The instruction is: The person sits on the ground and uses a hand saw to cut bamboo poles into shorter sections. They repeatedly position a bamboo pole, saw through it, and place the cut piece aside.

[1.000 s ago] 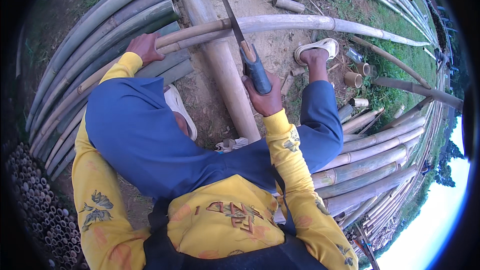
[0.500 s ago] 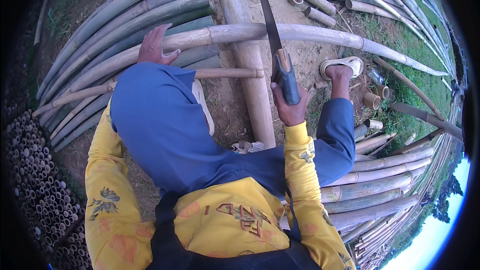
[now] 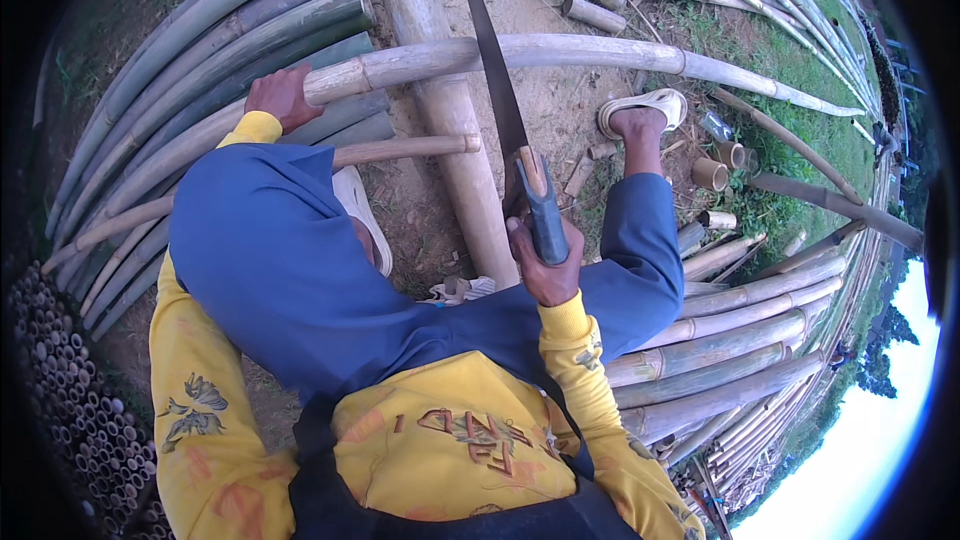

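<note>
A long pale bamboo pole (image 3: 600, 52) lies crosswise over a thick bamboo log (image 3: 462, 155). My left hand (image 3: 283, 100) wraps over this pole left of the log, its fingers curled round the far side. In my right hand (image 3: 550, 262) is the dark handle of a handsaw (image 3: 497, 75), held in front of my right thigh. The long dark blade points away from me and crosses the pole just right of the log. Whether its teeth have bitten into the bamboo cannot be seen.
Bamboo poles (image 3: 270, 15) are stacked at far left, more poles (image 3: 740, 340) at right. Short cut pieces (image 3: 594, 15) lie beyond the pole, and bamboo rings (image 3: 710, 174) lie by my sandalled right foot (image 3: 643, 118). A thinner pole (image 3: 405, 150) rests beside the log, near my left knee.
My left hand has closed from spread fingers to a grip round the pole. The saw has been drawn back toward me by my right hand. The whole view has shifted slightly.
</note>
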{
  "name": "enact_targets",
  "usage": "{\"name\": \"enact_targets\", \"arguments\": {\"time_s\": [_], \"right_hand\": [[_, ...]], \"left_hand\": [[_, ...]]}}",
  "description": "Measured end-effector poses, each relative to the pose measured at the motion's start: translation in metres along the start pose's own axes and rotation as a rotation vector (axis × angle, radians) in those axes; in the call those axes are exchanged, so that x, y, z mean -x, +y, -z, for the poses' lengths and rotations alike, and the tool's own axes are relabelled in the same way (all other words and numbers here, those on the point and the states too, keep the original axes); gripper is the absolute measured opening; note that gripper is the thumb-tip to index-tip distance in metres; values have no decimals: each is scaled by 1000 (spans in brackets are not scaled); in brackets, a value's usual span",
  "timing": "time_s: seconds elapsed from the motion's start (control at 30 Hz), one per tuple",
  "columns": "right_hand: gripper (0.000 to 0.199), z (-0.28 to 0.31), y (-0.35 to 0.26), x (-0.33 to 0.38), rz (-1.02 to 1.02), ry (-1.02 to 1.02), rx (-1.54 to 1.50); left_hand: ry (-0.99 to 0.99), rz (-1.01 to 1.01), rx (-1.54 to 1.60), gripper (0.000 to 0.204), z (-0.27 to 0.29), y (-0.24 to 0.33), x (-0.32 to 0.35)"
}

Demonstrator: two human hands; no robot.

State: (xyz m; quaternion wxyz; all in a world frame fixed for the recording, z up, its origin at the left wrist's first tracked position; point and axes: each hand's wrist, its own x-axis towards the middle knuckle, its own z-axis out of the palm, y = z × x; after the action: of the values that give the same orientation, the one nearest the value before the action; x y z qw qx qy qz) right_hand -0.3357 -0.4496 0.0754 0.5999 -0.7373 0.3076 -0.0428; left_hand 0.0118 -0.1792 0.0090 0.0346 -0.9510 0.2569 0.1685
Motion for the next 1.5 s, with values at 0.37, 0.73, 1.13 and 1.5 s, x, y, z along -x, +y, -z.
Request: {"name": "enact_targets", "arguments": {"time_s": [0.37,0.73,1.13,1.5], "right_hand": [[16,-15,-12,-58,42,-30,16],[19,28,-29,61,17,-8,86],[33,48,-36,107,11,-37,162],[21,-7,-22,-18,141,30,112]], "left_hand": [[-5,10,-7,60,6,7,-2],[10,4,-7,62,-11,-5,-2],[-16,8,-25,63,-10,-9,0],[-45,-30,-21,67,-8,2,-7]]}}
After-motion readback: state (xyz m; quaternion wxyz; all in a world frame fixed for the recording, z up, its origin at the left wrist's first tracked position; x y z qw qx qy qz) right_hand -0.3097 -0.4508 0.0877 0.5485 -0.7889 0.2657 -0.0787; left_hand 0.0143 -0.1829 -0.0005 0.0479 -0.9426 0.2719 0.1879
